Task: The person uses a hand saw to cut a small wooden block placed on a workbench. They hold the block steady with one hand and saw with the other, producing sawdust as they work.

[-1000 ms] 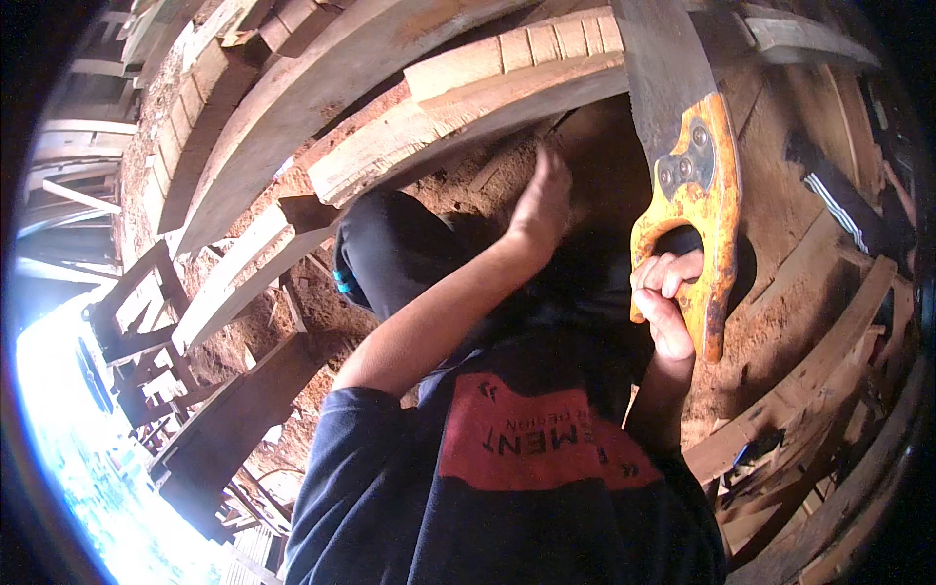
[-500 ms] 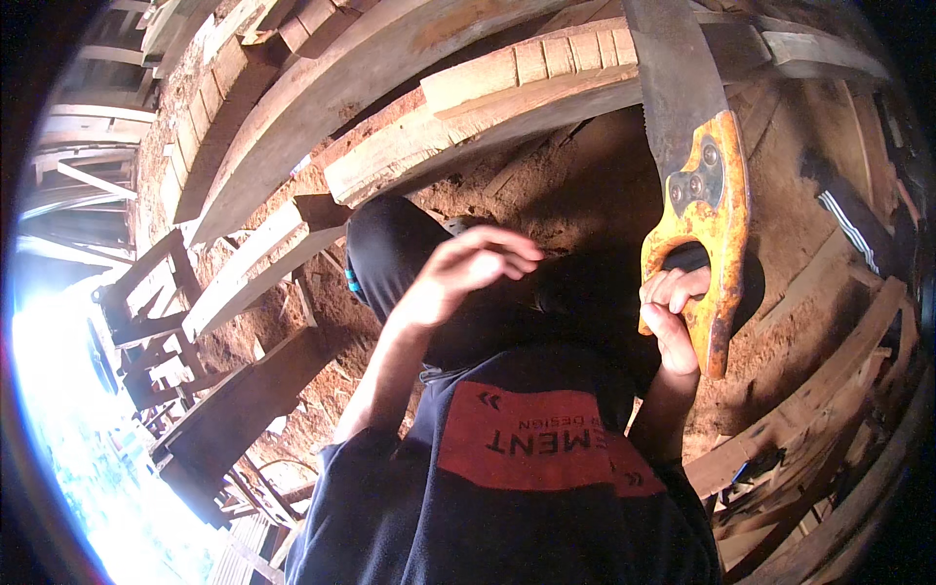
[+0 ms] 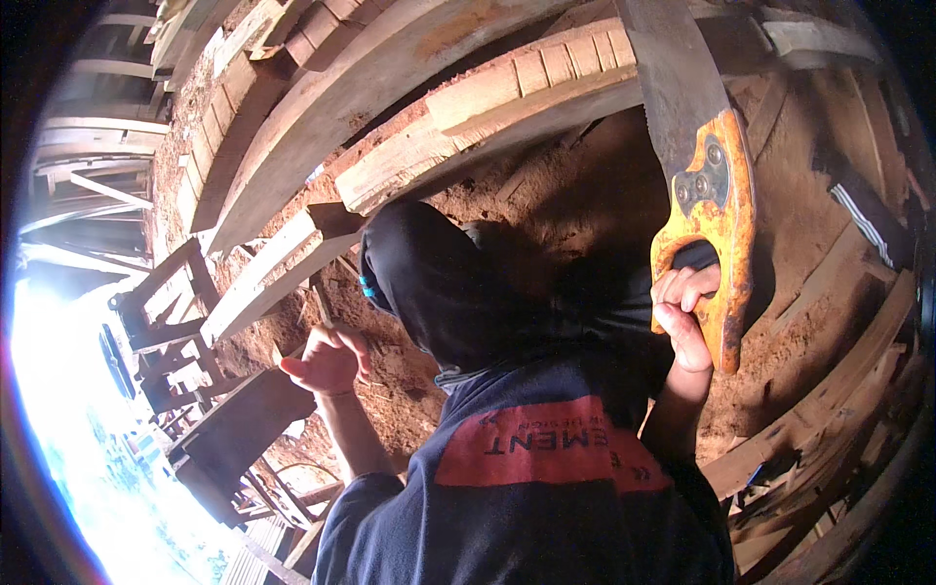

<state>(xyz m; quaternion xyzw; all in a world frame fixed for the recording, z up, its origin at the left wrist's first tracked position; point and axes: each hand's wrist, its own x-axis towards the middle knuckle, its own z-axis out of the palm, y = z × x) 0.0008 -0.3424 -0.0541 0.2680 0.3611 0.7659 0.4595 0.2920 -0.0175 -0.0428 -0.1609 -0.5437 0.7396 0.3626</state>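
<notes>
My right hand is wrapped round the worn yellow handle of a handsaw. The saw's broad grey blade points away from me, its toothed edge on the left, and overlaps the end of a notched wooden beam. Off to the left, my left hand is raised with its thumb and fingers apart, and nothing shows in it. Behind that hand lies a dark wooden block; I cannot tell whether they touch.
Long curved timbers cross the far side. A shorter pale beam slants at the left, near a dark wooden frame. Planks are heaped at the right. Sawdust-brown ground shows between the pieces.
My left hand has swung from over my knee out to the left and down, its fingers now spread. My right hand keeps its hold on the handsaw, with little movement.
</notes>
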